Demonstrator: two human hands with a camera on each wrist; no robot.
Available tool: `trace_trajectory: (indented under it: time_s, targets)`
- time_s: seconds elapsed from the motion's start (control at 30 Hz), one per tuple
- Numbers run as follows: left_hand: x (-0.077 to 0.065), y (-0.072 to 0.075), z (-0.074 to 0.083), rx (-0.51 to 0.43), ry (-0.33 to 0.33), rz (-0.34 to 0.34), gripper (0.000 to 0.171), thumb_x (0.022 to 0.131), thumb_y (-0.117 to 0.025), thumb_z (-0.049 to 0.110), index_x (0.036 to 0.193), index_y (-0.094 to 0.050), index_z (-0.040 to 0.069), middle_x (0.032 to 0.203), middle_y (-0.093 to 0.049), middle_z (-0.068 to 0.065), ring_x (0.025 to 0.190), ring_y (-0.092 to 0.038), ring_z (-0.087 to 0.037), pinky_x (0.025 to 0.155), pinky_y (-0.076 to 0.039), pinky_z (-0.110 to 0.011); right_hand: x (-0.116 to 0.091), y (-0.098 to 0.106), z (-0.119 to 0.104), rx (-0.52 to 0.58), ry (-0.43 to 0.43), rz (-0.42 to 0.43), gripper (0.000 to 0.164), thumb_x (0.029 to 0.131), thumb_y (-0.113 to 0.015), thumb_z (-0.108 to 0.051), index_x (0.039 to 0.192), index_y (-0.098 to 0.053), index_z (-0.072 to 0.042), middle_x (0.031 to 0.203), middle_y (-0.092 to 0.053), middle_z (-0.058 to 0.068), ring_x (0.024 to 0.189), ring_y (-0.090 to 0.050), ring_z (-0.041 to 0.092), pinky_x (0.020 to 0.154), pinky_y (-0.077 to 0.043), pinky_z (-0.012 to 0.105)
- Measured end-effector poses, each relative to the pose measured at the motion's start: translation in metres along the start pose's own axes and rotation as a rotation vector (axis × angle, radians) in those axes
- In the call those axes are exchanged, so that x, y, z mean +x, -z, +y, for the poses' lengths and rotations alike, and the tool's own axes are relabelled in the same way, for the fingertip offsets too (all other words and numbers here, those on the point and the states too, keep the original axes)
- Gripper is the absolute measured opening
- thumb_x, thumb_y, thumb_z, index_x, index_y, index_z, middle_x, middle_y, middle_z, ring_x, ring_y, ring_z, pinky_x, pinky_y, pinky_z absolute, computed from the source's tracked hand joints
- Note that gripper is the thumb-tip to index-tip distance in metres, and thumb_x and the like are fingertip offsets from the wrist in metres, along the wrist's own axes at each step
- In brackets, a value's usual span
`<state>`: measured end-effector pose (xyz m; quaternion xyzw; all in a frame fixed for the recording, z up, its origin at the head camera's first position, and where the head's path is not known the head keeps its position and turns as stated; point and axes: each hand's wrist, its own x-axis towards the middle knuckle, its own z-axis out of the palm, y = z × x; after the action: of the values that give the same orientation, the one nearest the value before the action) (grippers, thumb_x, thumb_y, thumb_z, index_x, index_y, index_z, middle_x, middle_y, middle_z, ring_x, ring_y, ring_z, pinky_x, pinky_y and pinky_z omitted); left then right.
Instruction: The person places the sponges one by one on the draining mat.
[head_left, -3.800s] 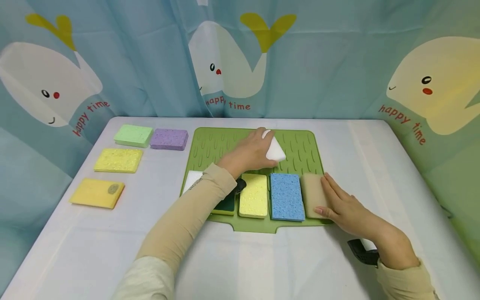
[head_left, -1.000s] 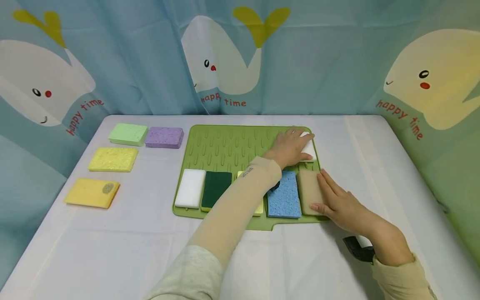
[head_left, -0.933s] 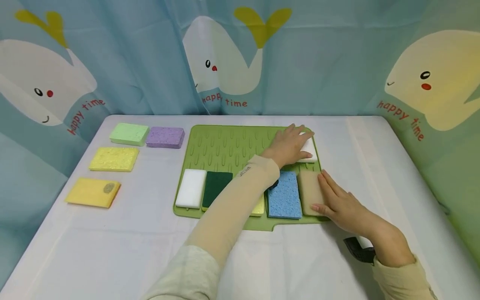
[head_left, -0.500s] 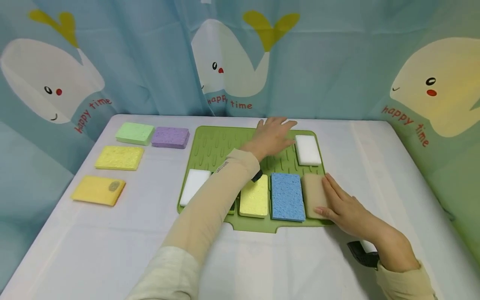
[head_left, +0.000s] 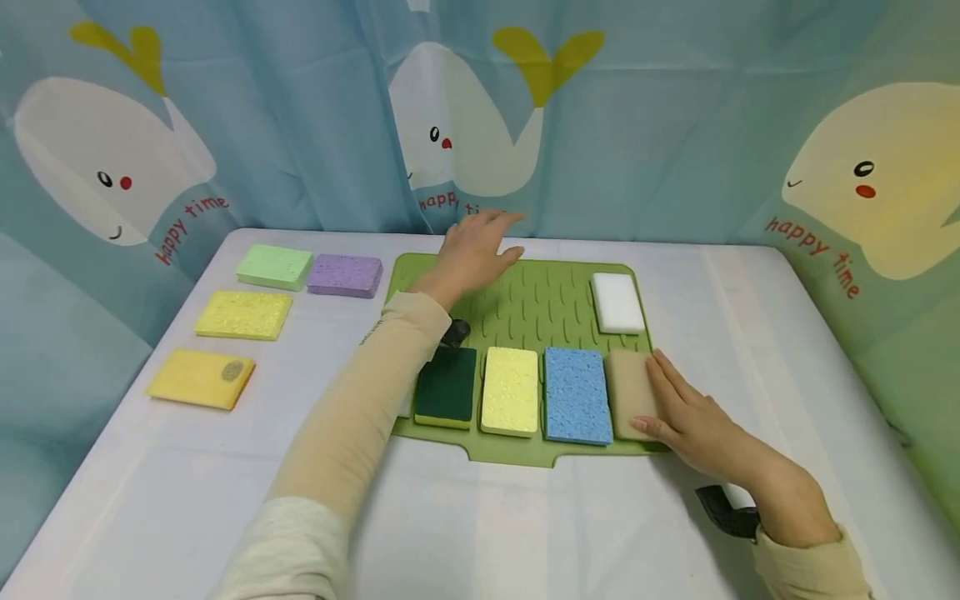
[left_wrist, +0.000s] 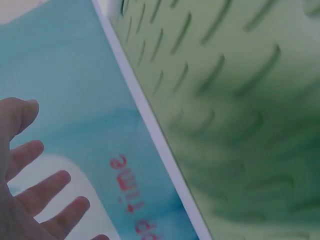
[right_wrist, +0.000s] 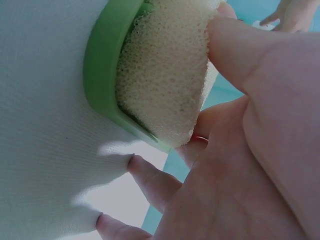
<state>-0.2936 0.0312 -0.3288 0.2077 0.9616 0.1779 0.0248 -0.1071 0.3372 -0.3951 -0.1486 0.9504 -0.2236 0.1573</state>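
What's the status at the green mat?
Left hand holding nothing. Right hand touching beige sponge. White sponge on mat, far right. Left forearm mostly hides second white sponge.

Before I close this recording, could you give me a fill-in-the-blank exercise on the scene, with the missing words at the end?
The right hand touches the beige sponge, while the left hand holds ____.
On the mat, the yellow sponge lies ____ the dark green sponge and the blue sponge.
The purple sponge lies to the ____ of the mat.
Missing words: nothing; between; left.
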Motion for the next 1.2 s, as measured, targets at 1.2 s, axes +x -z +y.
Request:
trace_trajectory:
  time_s: [1.2]
  targets:
    - [-0.062,0.004,-0.147,0.062,0.375,-0.017,0.063,0.102,-0.046,0.038,0.155,-0.027,0.01,0.158,-0.022,-0.029,0.146,-0.02,-0.05,0.115,-0.023,-0.065,0.0,-0.002,0.001,0.009,-0.006,0.002,0.092,0.1,-0.054,-0.039,0.157,0.005,0.001,0.165,0.01,0.022,0.143,-0.014,0.06,0.1,-0.013,0.083]
